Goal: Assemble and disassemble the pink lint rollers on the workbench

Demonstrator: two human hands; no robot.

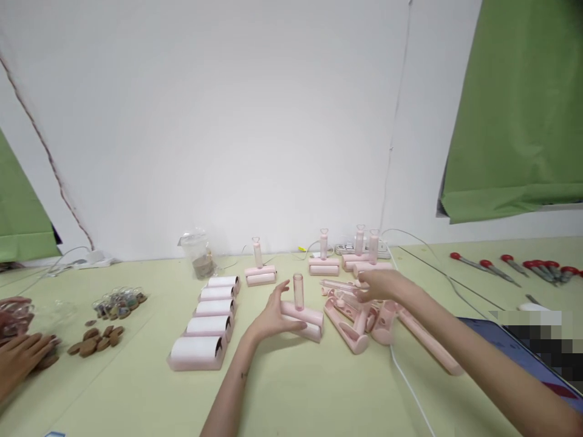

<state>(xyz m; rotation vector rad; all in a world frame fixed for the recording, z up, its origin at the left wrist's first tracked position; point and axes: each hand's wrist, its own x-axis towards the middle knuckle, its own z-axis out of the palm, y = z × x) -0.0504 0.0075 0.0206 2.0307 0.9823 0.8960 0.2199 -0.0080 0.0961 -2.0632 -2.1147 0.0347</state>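
Likely picking: left hand [272, 317] loosely grips pink base [310, 315], right hand [377, 284] half-curled at loose parts [362, 319], hold unclear; next needs firm pinch.

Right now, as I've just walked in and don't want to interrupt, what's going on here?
A person's left hand is at one end of a pink roller with an upright tube. The right hand is at a heap of loose pink parts; whether it grips one is unclear. To the left, five white rolls lie in a row. Farther left, another person's hand is near brown discs.
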